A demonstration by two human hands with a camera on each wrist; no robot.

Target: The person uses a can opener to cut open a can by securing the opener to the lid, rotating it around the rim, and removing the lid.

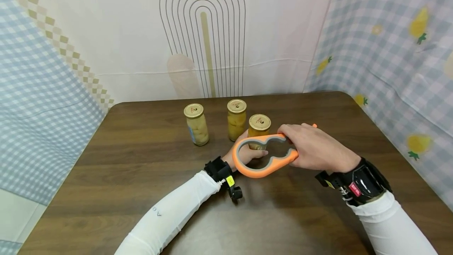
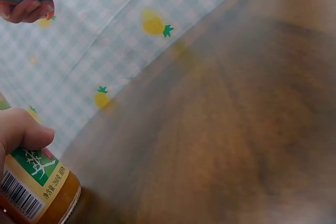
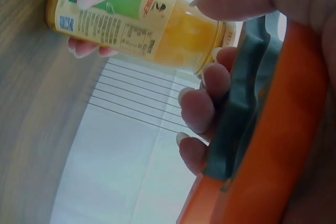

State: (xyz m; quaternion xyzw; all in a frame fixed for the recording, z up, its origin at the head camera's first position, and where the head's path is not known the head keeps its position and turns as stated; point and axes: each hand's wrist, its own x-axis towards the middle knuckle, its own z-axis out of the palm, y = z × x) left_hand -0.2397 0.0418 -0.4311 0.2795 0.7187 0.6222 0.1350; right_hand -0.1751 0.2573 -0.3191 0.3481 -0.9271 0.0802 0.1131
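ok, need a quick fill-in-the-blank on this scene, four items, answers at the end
1. The head view shows ____ jars on the table.
2. The left hand holds the jar furthest to the ____ of the group in the head view.
3. The right hand holds a jar opener coloured grey and ____.
4. The sleeves on both arms are mainly ____.

Missing words: three; right; orange; white.
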